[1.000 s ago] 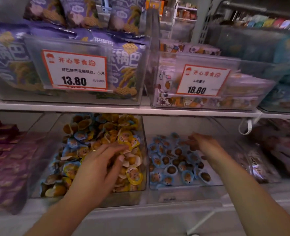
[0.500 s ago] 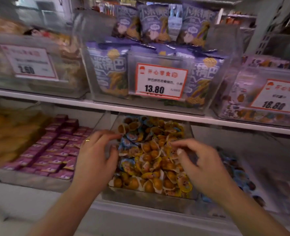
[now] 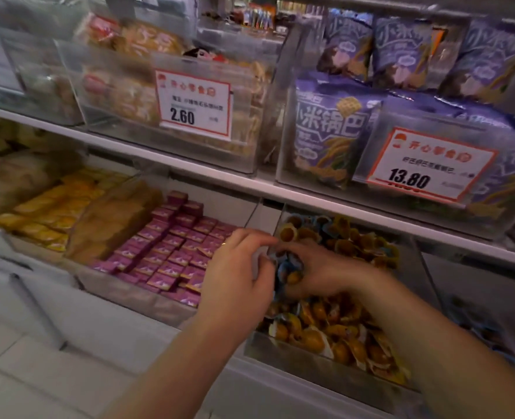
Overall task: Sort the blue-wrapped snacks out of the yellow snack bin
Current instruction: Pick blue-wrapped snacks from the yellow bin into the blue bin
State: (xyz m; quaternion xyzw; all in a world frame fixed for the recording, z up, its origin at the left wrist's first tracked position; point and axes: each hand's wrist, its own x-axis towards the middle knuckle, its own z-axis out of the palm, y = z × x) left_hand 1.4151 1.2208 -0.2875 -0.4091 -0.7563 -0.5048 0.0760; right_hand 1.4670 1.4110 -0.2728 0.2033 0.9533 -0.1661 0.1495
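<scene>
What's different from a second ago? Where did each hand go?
The right hand left the neighbouring blue snack bin and came over the yellow snack bin, where it now holds blue-wrapped snacks. The left hand shifted from the pile's middle to the bin's left edge, meeting the right. The bins did not move.

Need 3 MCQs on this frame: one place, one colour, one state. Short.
1. The yellow snack bin sits:
A. right of the purple packets
B. on the top shelf
C. on the floor

2. The wrappers the right hand grips are:
A. red
B. blue
C. green

3. The left hand is:
A. flat on the shelf
B. fingers curled beside the right hand
C. out of view

Key: A, purple packets lie in the bin to its left; B, blue-wrapped snacks show in its grasp; B, hands nearly meet.
</scene>
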